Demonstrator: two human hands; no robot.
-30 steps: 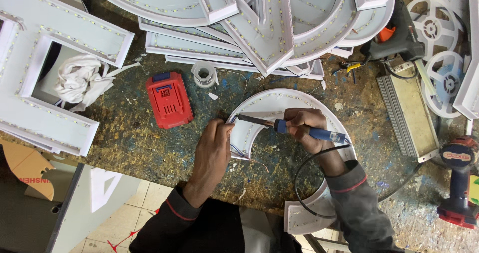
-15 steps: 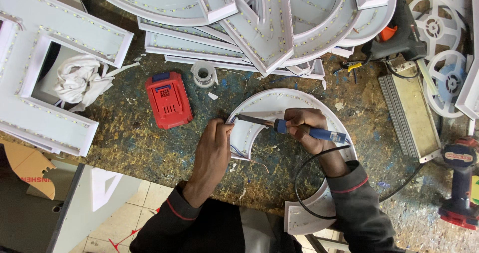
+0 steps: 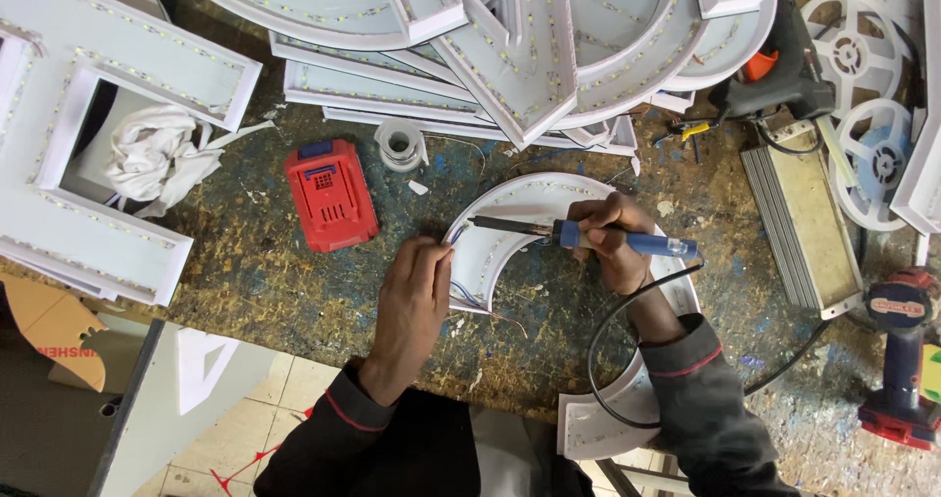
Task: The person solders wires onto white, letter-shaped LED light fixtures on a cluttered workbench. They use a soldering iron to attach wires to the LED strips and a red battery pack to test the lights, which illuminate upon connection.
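Note:
A curved white sign letter [image 3: 520,213] lined with small lights lies on the stained workbench [image 3: 255,262]. My right hand [image 3: 606,240] grips a blue-handled soldering iron [image 3: 627,239], whose dark tip points left over the letter's inner end. My left hand [image 3: 415,296] rests at that same end, fingertips pinching thin wires [image 3: 461,296] at the letter's edge. A black cable [image 3: 613,360] loops from the iron down past my right sleeve.
A red battery pack [image 3: 330,193] and a small white roll [image 3: 399,144] lie left of the letter. White lit letters pile along the top [image 3: 510,56] and left [image 3: 88,164]. A grey power supply [image 3: 802,223], reels [image 3: 863,95], glue gun [image 3: 774,75] and red drill [image 3: 902,360] sit right.
Both hands stay almost still on the letter. The soldering iron's tip has shifted only slightly.

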